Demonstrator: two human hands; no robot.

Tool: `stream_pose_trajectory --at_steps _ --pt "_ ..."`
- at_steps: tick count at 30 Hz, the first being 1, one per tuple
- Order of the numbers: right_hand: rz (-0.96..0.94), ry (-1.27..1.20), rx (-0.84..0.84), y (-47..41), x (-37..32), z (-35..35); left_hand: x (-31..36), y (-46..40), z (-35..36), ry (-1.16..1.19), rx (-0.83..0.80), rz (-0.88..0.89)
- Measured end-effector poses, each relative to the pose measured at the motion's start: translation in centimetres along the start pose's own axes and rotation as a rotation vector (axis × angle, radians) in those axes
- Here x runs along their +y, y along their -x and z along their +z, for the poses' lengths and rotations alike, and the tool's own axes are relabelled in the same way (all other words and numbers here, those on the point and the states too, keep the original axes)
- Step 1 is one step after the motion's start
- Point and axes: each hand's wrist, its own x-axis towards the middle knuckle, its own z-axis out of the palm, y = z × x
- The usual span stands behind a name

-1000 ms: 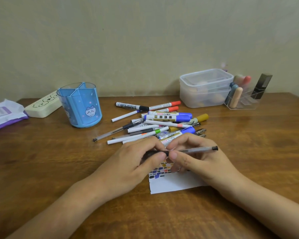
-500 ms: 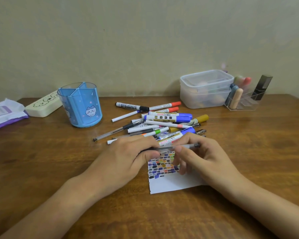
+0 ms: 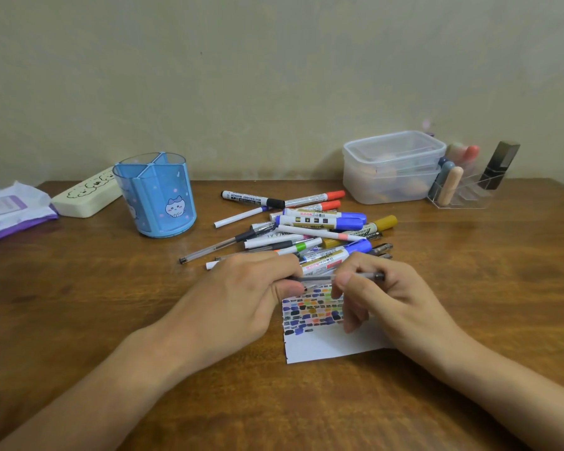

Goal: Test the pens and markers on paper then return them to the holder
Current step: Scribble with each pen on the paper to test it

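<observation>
Both hands hold one clear-barrelled pen point(image 3: 319, 277) level above a white paper point(image 3: 332, 345) covered with coloured test marks. My left hand point(image 3: 241, 297) grips its left end, which is hidden in my fingers. My right hand point(image 3: 381, 294) pinches the barrel near its dark right end. A pile of pens and markers point(image 3: 310, 227) lies just beyond the hands. The blue holder point(image 3: 155, 195) with a cat picture stands empty at the back left.
A clear lidded box point(image 3: 393, 167) and a clear organiser point(image 3: 463, 187) with tubes stand at the back right. A cream case point(image 3: 85, 195) and a purple-white packet point(image 3: 10, 211) lie at the far left on the wooden table point(image 3: 79, 304).
The hands have come closer together along the pen, so less of its right end sticks out past my right hand. More of the coloured marks on the paper shows.
</observation>
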Motion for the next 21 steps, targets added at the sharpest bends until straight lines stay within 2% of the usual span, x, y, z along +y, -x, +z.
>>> stream_pose_trajectory --at_steps 10,17,21 --pt "-0.003 -0.042 -0.004 0.2 -0.9 -0.2 0.8 0.3 -0.3 -0.011 0.010 0.011" --pt "0.026 -0.063 0.029 0.2 -0.6 0.0 0.5 0.3 -0.8 0.026 -0.071 -0.015" --pt "0.033 -0.059 0.027 0.1 -0.6 -0.2 0.6 0.2 -1.3 0.030 -0.027 -0.001"
